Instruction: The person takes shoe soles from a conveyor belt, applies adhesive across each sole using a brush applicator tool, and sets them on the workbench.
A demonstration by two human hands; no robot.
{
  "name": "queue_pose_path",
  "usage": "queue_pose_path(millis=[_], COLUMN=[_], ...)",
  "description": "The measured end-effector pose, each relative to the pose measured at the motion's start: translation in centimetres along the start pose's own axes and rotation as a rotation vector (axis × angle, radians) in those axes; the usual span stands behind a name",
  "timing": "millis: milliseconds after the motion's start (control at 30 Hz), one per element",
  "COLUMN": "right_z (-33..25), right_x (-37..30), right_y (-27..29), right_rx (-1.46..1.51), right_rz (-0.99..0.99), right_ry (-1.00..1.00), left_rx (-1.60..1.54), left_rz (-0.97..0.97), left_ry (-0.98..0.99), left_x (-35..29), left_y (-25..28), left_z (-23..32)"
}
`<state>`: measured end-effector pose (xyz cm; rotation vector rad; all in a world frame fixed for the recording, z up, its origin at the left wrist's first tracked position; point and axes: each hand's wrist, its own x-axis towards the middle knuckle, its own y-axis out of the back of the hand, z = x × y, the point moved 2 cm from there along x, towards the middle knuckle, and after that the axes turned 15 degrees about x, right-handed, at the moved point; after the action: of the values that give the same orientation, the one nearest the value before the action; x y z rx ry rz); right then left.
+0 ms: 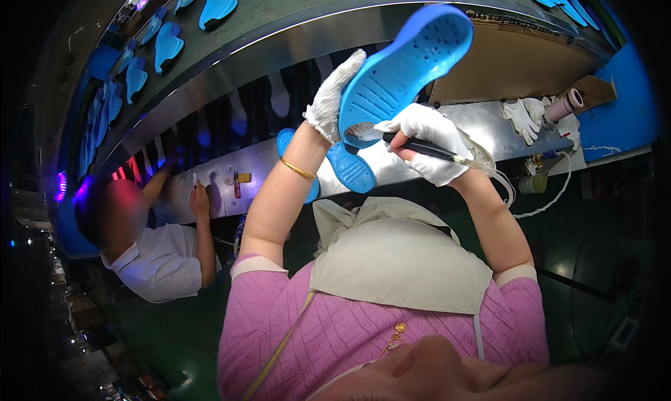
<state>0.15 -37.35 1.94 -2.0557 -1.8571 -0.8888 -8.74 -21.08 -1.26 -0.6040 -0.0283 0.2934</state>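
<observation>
A bright blue shoe sole (391, 86), with ridges and small holes on its face, is held up tilted in front of me. My left hand (332, 100), in a white knit glove, grips its left edge near the heel. In my gloved right hand (433, 139) is a brush (419, 145) with a black handle, its grey bristles lying at the sole's heel end. A pale tube or cord (498, 181) trails behind the handle; where it joins is hidden. Below the held sole, more blue soles (351, 169) lie on the metal ledge (482, 125).
Blue soles (168, 46) sit on the green conveyor belt (272, 6) beyond the ledge. To the right are spare white gloves (521, 121), a pinkish cylinder (563, 106), a cardboard sheet (510, 62) and a small bottle (535, 184). A co-worker (164, 258) in white is at the left.
</observation>
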Motion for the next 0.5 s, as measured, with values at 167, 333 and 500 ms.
queue_pose_path(millis=[167,333,500], right_z=[0.8,0.6,0.2], right_x=[0.5,0.7,0.5], right_y=[0.4,2.8,3.8], right_rx=[0.006,0.329,-0.008], right_rz=[-0.163,-0.147,-0.159], right_ry=[-0.142,-0.552,-0.417], left_rx=[0.197,0.339,0.341], left_rz=[0.106,0.076,0.025], left_ry=[0.172,0.268,0.323], left_x=[-0.1,-0.3,0.2], left_y=[-0.7,-1.4,-1.9], left_z=[0.8,0.4,0.8])
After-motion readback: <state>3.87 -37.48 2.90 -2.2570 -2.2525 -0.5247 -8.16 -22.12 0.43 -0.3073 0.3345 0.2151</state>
